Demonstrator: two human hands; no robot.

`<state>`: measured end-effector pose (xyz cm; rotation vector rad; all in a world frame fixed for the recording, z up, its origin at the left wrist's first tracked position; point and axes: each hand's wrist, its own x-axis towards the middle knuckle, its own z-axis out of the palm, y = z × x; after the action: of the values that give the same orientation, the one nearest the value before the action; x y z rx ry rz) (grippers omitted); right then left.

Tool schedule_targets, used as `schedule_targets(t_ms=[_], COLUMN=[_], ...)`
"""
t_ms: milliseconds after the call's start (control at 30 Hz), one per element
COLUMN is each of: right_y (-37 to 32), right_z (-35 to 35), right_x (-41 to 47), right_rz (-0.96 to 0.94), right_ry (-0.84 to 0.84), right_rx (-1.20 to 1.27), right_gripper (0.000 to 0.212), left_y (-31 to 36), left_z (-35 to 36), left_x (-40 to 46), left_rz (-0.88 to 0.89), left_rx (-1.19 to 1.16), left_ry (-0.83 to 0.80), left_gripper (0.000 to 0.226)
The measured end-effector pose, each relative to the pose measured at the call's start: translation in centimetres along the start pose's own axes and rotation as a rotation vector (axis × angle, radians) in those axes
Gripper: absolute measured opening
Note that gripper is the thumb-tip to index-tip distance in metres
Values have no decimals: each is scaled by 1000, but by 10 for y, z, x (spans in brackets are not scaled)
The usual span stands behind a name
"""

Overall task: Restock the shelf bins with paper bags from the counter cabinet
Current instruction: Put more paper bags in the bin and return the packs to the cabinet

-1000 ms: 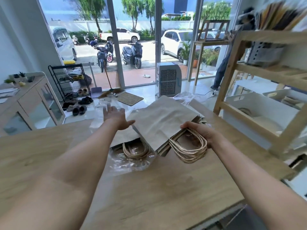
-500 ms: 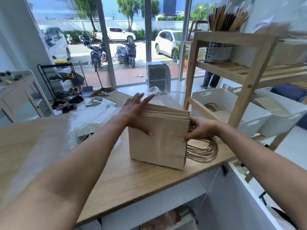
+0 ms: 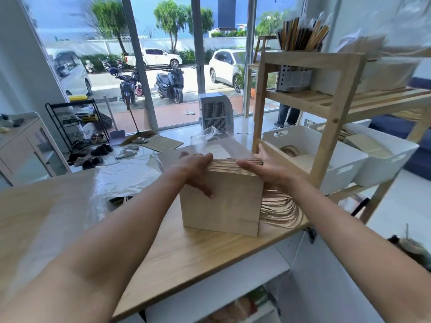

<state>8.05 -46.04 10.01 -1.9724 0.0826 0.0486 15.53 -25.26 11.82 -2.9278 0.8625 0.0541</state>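
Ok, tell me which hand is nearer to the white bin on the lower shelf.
Right. The right hand grips the bag stack at its handle end, beside the white bin; the left hand grips the stack's far end, away from it.

2 hands (image 3: 198,169), 1 stack of paper bags (image 3: 224,206), 2 white bins (image 3: 326,157), 1 wooden shelf (image 3: 331,127)
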Motion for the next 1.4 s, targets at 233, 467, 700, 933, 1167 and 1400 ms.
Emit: schedule_targets(t_ms=[233,467,700,933,1167,1400], right_y=[-9,6,-24,-21,-21,-9], right_z=[34,-14,-46,-50,-50,-50], right_x=[3,14,14,28,36,38], right_rz=[-17,-13,124,149,164,128], right_ry=[207,-7,-448,-463,-396,-333], right_rx=[614,-79,-321,-359,-361,-261], right_gripper=[101,75,86,89,84,70], left_y=[-5,-6,-6,-6,-5,-4], left_z=[3,7,5,5,4,2], left_x=[0,1,6,10,12,13], left_rz=[52,49,62,75,60,60], left_rx=[-33,-24,-23,-16,-8,-21], left_ry=[27,68,89,79,52,48], left_gripper=[97,92,80,82,84,83])
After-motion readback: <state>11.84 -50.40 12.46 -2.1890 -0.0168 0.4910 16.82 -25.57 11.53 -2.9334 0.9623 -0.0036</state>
